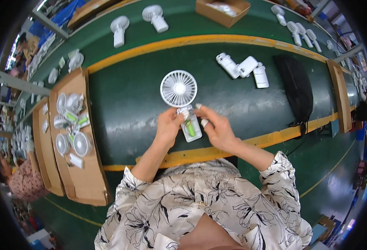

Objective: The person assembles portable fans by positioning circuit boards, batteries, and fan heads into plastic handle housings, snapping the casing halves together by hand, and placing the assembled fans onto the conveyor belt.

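Note:
A white handheld fan [179, 88] lies on the green bench in front of me, its round grille pointing away. Its handle [195, 136] is uncovered and shows a green battery cell [190, 128] and thin wires. My left hand [168, 127] is closed on the fan's neck from the left, thumb across the top of the handle. On the right side of the handle is my right hand [220, 130], its index finger and thumb apart, the index tip near the neck. White covers sit on some right fingertips. Whether that hand touches the fan I cannot tell.
Several white handle covers [247, 66] lie at the far right. A black pouch [295, 87] rests beyond them. On the left, a cardboard tray [98, 183] holds opened fans. Finished-looking fans [155, 18] and a cardboard box [223, 12] stand past the yellow edge [150, 46].

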`<state>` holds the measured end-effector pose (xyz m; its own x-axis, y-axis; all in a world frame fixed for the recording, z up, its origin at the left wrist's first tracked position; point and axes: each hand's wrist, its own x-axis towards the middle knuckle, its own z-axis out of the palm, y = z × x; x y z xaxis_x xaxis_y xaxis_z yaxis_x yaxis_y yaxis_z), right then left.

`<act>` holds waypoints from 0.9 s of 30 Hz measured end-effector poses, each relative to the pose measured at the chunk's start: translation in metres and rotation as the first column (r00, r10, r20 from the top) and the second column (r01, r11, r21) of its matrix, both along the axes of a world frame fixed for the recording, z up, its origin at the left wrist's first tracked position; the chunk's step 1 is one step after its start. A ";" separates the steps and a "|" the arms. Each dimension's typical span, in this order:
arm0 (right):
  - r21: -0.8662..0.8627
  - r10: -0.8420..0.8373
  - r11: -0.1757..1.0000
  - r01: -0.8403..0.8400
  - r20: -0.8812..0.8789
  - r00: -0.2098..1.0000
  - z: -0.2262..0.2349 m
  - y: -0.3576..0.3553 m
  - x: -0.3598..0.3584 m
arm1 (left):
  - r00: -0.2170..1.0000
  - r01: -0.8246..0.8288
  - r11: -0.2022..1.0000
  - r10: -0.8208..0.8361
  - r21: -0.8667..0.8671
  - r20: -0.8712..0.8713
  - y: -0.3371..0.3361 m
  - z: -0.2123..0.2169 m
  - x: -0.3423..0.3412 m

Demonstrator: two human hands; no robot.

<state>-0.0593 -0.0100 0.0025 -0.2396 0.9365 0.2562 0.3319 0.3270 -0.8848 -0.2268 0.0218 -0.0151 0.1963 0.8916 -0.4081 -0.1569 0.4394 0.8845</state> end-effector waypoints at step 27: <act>0.355 -0.578 0.816 0.456 0.481 0.660 0.041 0.183 0.100 | 0.882 0.190 0.976 -0.218 0.108 0.418 0.051 -0.007 -0.010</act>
<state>0.0403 0.1729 0.0439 0.1161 0.8990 0.4224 0.8964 0.0883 -0.4343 -0.2363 0.0729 -0.0219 0.5185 0.8338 -0.1896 -0.4364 0.4488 0.7798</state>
